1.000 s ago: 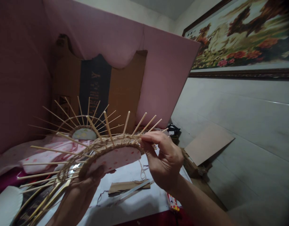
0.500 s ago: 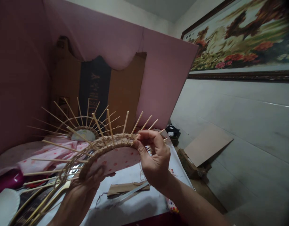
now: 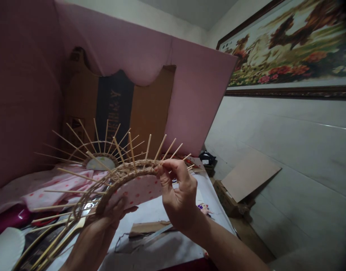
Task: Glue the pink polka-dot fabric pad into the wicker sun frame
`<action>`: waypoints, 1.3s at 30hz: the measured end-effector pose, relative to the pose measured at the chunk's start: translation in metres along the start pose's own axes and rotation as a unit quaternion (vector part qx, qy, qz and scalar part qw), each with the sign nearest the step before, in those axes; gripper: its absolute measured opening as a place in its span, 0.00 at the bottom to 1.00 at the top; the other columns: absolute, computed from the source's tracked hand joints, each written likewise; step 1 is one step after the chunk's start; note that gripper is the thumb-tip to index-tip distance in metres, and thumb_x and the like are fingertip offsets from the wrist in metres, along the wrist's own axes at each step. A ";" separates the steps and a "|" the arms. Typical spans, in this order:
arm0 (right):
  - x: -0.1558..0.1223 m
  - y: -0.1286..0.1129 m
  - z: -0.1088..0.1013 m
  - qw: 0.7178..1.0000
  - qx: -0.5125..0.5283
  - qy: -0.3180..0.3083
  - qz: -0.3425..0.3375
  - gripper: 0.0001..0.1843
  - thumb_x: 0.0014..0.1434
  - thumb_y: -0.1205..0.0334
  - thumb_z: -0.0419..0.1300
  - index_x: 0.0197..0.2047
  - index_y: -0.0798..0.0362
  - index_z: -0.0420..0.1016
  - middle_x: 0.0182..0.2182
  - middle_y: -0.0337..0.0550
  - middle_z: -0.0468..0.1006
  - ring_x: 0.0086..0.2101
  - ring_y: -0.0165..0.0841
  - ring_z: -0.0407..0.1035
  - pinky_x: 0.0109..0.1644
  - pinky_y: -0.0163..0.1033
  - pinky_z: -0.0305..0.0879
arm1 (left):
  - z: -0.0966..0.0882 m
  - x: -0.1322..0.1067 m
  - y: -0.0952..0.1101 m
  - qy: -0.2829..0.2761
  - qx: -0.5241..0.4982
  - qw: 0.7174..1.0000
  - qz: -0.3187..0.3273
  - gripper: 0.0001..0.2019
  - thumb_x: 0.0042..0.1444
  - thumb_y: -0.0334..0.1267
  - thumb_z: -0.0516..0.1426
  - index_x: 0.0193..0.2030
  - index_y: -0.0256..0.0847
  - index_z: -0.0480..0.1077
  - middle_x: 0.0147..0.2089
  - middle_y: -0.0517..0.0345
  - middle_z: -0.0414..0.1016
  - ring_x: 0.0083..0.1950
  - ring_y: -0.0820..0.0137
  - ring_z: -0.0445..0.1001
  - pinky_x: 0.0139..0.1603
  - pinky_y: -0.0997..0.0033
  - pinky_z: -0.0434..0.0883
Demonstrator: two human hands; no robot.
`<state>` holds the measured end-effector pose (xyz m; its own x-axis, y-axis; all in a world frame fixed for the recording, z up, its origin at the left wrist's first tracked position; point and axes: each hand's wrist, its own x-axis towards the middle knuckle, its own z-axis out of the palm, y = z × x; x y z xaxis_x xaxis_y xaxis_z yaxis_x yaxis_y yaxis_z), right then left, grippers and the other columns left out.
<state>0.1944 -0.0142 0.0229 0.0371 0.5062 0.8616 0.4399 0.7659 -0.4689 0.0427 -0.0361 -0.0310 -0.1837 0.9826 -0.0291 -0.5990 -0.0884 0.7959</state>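
Observation:
I hold up a round woven piece (image 3: 125, 177): a dotted pink disc ringed with jute twine, with several thin wooden sticks fanning outward. My left hand (image 3: 105, 222) grips it from below, fingers pressed against the disc's underside. My right hand (image 3: 177, 192) pinches the twine at the woven rim on the right side, fingers closed between the sticks. A second, similar stick-and-twine piece (image 3: 101, 160) stands behind on the table.
Pink dotted cloth (image 3: 49, 190) lies at the left. A white paper plate (image 3: 6, 248) sits at the lower left. Cardboard strips (image 3: 150, 227) lie on the white table (image 3: 173, 244). A pink sheet drapes cardboard behind. A flat board (image 3: 249, 175) leans on the right wall.
My right hand has slid leftward along the woven rim, still pinching the twine. The piece has tilted slightly; my left hand keeps its hold underneath.

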 end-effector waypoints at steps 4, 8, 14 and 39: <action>-0.004 -0.002 0.005 0.996 0.023 -0.056 0.060 0.07 0.60 0.69 0.53 0.41 0.52 0.67 0.29 0.39 0.73 0.29 0.30 0.70 0.33 0.37 0.68 | -0.003 0.001 -0.002 -0.017 0.007 1.000 0.000 0.26 0.43 0.33 0.66 0.51 0.51 0.72 0.52 0.59 0.76 0.52 0.56 0.73 0.39 0.65 0.79; -0.006 0.000 0.012 0.987 0.045 -0.103 0.115 0.06 0.57 0.71 0.54 0.37 0.53 0.69 0.28 0.39 0.73 0.28 0.29 0.69 0.33 0.36 0.69 | -0.005 0.002 -0.002 -0.025 0.026 0.999 0.008 0.26 0.44 0.33 0.65 0.52 0.50 0.71 0.53 0.58 0.75 0.53 0.58 0.72 0.40 0.67 0.78; -0.009 0.002 0.016 0.977 0.093 -0.104 0.162 0.02 0.56 0.67 0.57 0.32 0.54 0.70 0.26 0.39 0.73 0.25 0.28 0.70 0.28 0.34 0.70 | -0.006 0.001 -0.002 -0.026 0.017 1.000 -0.004 0.26 0.44 0.32 0.65 0.52 0.52 0.71 0.50 0.62 0.77 0.53 0.59 0.73 0.41 0.69 0.77; 0.001 0.000 0.016 0.937 0.194 -0.090 0.275 0.04 0.52 0.64 0.60 0.32 0.56 0.72 0.24 0.38 0.75 0.18 0.25 0.68 0.15 0.29 0.60 | -0.004 0.001 0.000 -0.034 0.068 0.997 0.012 0.24 0.47 0.37 0.64 0.53 0.47 0.70 0.51 0.56 0.76 0.51 0.58 0.73 0.42 0.67 0.77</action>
<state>0.1801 -0.0077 0.0205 -0.0058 0.8985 0.4389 0.0372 0.4388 -0.8978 0.0397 -0.0361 -0.0337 -0.1398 0.9898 0.0280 -0.4830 -0.0928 0.8707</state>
